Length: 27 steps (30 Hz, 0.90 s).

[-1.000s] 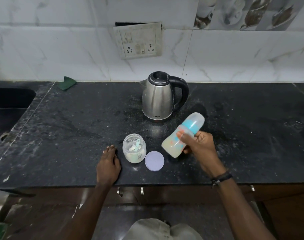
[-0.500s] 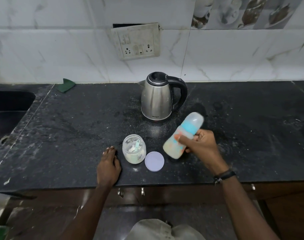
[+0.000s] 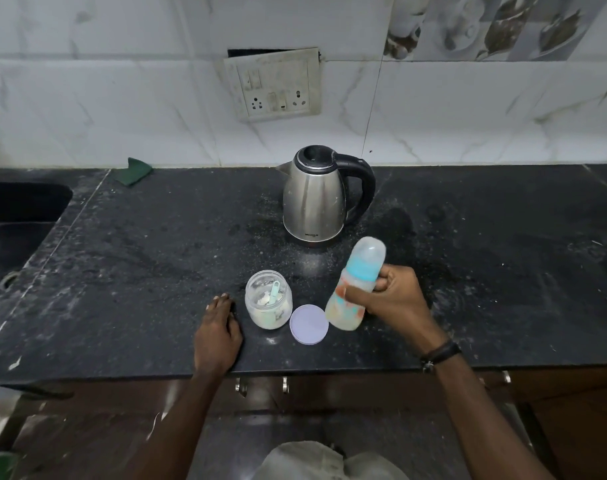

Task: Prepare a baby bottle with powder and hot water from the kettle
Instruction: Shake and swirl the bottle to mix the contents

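My right hand (image 3: 395,299) grips a capped baby bottle (image 3: 359,275) with a blue collar and pale liquid inside, tilted with its cap pointing up and away, above the black counter (image 3: 139,258). The bottle looks motion-blurred. Left of it stands an open clear jar of white powder (image 3: 268,299) with a small light-blue scoop inside. The jar's lilac lid (image 3: 309,324) lies flat between jar and bottle. My left hand (image 3: 219,330) rests palm-down on the counter just left of the jar, holding nothing. A steel kettle (image 3: 314,199) with a black handle stands behind, lid closed.
A black sink (image 3: 14,216) is set into the counter at the far left. A green scrub pad (image 3: 134,171) lies by the tiled wall. A switch and socket panel (image 3: 274,84) hangs on the wall above the kettle. The counter's front edge runs under my wrists.
The bottle in my right hand has swung more upright and slightly lower, toward the lid. My left hand stays flat on the counter.
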Motion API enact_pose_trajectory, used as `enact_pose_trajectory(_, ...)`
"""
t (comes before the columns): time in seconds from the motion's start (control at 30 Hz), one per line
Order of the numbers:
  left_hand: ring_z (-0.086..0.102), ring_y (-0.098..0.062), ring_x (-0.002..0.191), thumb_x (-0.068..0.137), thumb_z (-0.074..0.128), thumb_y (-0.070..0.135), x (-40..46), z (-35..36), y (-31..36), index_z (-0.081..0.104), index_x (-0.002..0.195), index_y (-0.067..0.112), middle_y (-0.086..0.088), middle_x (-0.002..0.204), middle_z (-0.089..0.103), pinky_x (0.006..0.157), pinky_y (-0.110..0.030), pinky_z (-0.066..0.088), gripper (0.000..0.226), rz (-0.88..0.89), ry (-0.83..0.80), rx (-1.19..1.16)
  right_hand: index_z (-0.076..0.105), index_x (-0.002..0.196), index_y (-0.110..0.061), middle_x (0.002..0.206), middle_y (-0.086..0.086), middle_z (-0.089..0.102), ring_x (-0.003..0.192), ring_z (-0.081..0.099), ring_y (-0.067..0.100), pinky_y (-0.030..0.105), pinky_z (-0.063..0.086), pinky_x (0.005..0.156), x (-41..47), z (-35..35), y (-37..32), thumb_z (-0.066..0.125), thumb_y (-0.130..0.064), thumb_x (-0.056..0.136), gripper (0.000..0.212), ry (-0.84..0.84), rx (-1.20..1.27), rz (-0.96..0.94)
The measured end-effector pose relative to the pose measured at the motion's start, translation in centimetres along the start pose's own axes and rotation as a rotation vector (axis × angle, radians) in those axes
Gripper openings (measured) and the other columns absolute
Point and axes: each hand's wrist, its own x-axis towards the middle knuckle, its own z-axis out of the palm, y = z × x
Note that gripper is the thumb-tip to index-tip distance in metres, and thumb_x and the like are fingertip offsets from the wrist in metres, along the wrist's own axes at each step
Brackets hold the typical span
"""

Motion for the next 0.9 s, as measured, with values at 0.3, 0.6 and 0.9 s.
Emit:
enact_pose_trajectory(0.3, 0.056, -0.038, 0.129, 0.089, 0.061, -0.005, 0.2, -0.1, 0.1, 0.063, 0.127, -0.002, -0.02, 0.136, 0.061, 0.105, -0.051, 0.046, 0.038, 0.003, 0.008, -0.008, 0.073, 0.088, -0.015, 0.085, 0.006, 0.078, 0.075, 0.075, 0.015, 0.024, 0.057, 0.055, -0.2, 0.4, 0.1, 0.079, -0.006, 0.077, 0.015, -0.059, -0.013, 0.011)
enact_pose_trajectory(0.6, 0.056, -0.038, 0.129, 0.089, 0.046, 0.014, 0.0, -0.1, 0.0, 0.063, 0.127, -0.002, -0.02, 0.136, 0.061, 0.106, -0.05, 0.045, 0.045, -0.007, 0.0, -0.007, 0.072, 0.094, -0.008, 0.091, 0.011, 0.078, 0.081, 0.076, 0.021, 0.027, 0.06, 0.059, 0.2, -0.1, -0.2, 0.078, -0.007, 0.078, 0.018, -0.007, 0.043, -0.034)
enact_pose_trajectory(0.9, 0.056, -0.037, 0.129, 0.088, 0.045, 0.016, 0.0, 0.0, -0.2, 0.064, 0.127, 0.001, -0.018, 0.137, 0.061, 0.105, -0.051, 0.047, 0.046, -0.017, -0.01, 0.003, 0.074, 0.089, -0.01, 0.086, 0.005, 0.078, 0.076, 0.076, 0.014, 0.021, 0.058, 0.06, 0.4, -0.2, -1.1, 0.084, -0.003, 0.072, 0.021, 0.004, -0.074, -0.12)
